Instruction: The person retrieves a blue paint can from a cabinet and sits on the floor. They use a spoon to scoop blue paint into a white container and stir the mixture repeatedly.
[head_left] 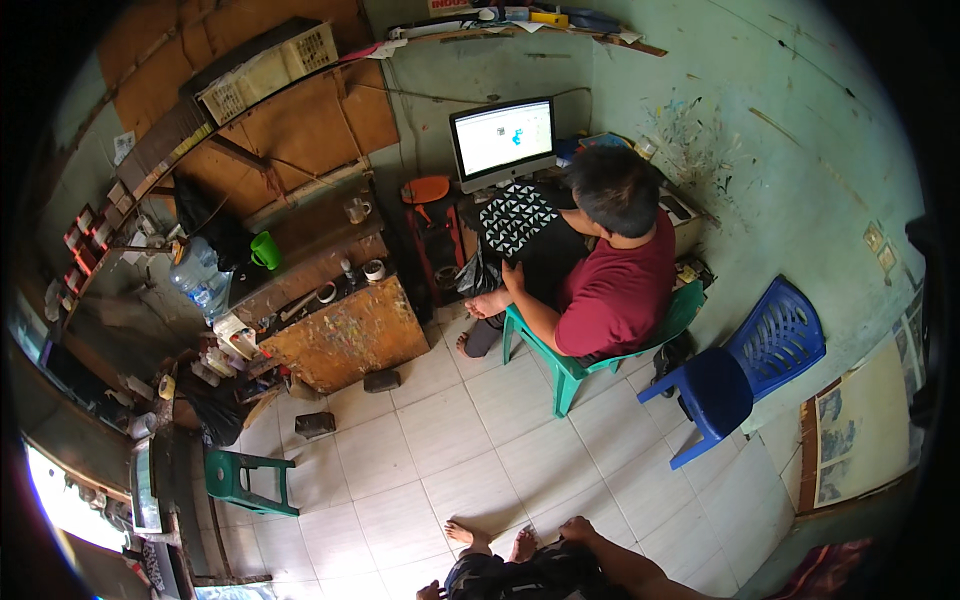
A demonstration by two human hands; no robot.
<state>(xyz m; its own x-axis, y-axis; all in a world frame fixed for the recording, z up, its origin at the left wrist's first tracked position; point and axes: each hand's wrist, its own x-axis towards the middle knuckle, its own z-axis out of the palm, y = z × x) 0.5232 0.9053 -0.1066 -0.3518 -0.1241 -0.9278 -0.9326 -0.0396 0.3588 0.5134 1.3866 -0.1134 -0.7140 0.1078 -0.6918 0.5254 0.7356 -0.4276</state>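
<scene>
At the lower edge my left hand (431,591) shows only in part, beside my dark-clothed left leg; its fingers look a little apart and nothing is seen in them. My right hand (577,530) rests on my right knee with its fingers curled together, and I see nothing in it. Dark patterned clothing (530,577) covers my lap between the hands. Below my knees my bare feet (462,533) are on the white tiled floor (400,478).
Ahead, a person in a maroon shirt (622,290) sits on a green chair (565,375) facing a monitor (504,143). A blue chair (735,365) stands at right, a green stool (250,482) at left. Beyond it is a paint-stained wooden bench (345,335).
</scene>
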